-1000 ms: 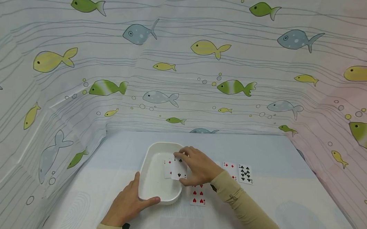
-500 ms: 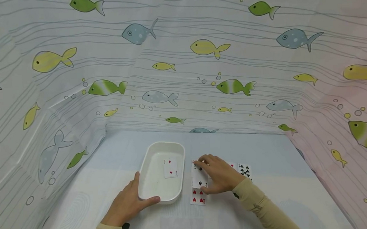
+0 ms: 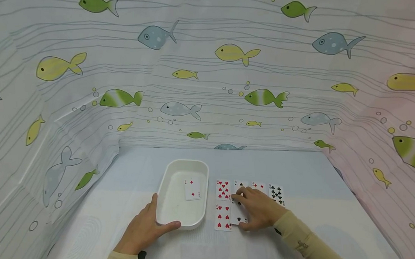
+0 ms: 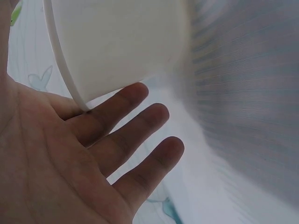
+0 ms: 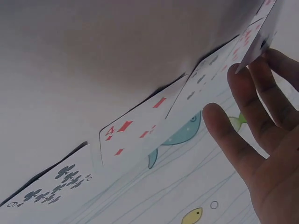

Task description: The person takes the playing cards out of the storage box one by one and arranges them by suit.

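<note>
right hand (image 3: 257,209) pinched a spade card (image 3: 238,216) at lower centre, beside the nine of hearts (image 3: 222,218). left hand (image 3: 142,228), fingers relaxed, steadied the white tray (image 3: 173,221), holding just a two of diamonds (image 3: 192,189); the row looked mostly laid.

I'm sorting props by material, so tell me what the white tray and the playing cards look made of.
White tray: likely plastic, with a smooth, slightly glossy finish; the thin moulded rim and rounded corners suggest it, though melamine or ceramic cannot be ruled out.
Playing cards: probably coated paper card, thin and flat with crisp printed pips; the spade card under the right hand looks just as thin. They could also be plastic.
</note>
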Tool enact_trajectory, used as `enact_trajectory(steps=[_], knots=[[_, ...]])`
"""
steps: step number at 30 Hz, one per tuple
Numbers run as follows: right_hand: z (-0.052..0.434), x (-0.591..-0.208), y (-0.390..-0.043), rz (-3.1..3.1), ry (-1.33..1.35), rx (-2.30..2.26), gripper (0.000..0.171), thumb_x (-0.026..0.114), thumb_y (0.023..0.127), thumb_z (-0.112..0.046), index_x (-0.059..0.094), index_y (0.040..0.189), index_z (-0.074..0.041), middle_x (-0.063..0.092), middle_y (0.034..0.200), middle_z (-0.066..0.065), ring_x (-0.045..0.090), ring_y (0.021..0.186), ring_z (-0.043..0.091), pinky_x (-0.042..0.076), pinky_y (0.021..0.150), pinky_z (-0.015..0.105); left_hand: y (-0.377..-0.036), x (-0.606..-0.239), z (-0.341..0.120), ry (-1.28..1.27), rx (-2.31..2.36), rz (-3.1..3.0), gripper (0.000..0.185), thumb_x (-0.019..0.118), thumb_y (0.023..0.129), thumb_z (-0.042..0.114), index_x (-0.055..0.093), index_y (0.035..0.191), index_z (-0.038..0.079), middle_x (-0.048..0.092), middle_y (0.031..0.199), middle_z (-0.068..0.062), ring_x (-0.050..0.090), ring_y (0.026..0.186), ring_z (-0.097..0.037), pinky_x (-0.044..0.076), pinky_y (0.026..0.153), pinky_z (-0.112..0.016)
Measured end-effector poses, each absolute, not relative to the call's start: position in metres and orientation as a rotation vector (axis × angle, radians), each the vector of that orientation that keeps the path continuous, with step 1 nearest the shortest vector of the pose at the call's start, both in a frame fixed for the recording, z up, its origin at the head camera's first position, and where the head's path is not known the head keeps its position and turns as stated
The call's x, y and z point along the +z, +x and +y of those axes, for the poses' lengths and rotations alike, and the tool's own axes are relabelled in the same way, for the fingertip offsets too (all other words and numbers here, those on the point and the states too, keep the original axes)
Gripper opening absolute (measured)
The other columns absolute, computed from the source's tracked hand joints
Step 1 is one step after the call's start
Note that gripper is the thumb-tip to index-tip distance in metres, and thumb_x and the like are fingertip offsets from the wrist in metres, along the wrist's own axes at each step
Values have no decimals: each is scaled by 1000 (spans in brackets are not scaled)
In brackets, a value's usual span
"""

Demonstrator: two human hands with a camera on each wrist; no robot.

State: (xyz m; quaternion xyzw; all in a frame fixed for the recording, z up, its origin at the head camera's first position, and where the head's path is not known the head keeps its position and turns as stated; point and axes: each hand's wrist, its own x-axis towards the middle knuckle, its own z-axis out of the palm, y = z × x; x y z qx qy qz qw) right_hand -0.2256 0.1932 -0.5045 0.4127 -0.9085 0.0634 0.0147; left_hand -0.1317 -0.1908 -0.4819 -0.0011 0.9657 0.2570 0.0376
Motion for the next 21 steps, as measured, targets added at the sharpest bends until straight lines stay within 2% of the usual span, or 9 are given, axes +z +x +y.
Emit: enact_trajectory(steps=[21], knots=[[200,-516,-215,-2875,1298,184,80,73,76,-49,53,145,-14,49,127,0,49,110,16,48,95,39,-133,-485,-193,-3,822,2949,135,70,74,79,10,159,-7,43,149,-31,53,127,-43,43,100,-60]])
